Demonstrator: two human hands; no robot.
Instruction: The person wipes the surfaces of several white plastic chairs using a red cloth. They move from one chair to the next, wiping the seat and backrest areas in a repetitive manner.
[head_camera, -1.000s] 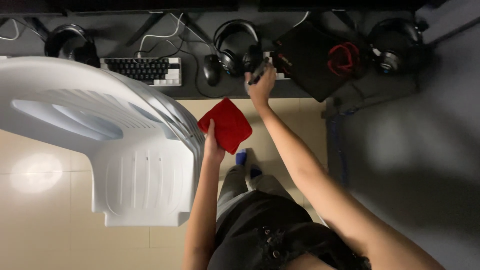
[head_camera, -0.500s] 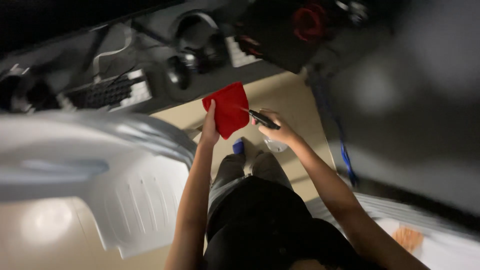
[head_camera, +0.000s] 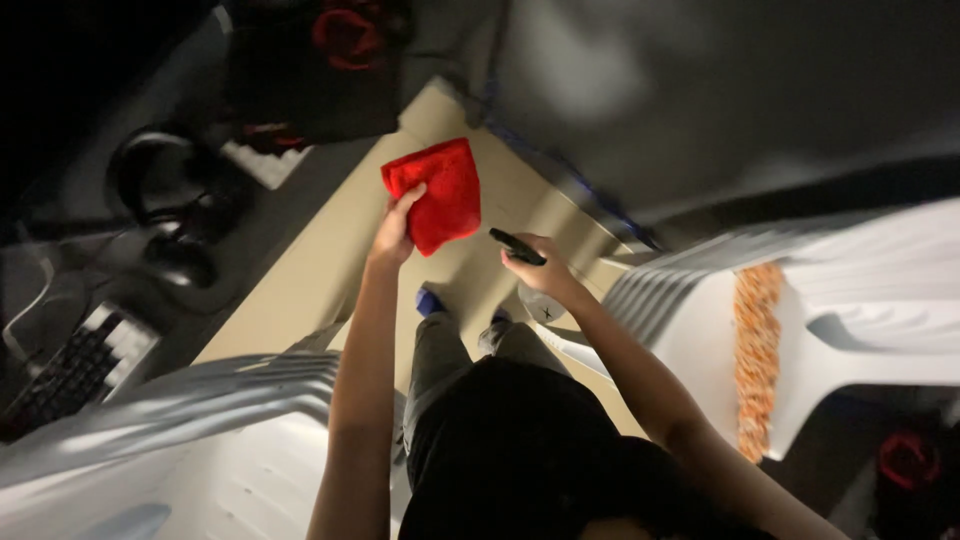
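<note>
White chairs (head_camera: 200, 440) and (head_camera: 800, 300) flank a narrow strip of bare floor (head_camera: 300, 290). Ahead, the desk (head_camera: 130, 190) looks crowded with headphones (head_camera: 160, 185) and keyboard (head_camera: 70, 365).

Looks like a gaming café or computer room, pretty dim.

Long dark desk (head_camera: 300, 200) with a keyboard (head_camera: 75, 365), mouse (head_camera: 180, 262) and headphones (head_camera: 150, 180) at one seat, more red-trimmed headphones (head_camera: 345, 30) further along, white plastic chairs (head_camera: 840, 310), tiled floor (head_camera: 300, 290).

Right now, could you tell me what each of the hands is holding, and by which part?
The left hand grips the red cloth by its lower left edge. The right hand holds a small dark object by its near end.
</note>
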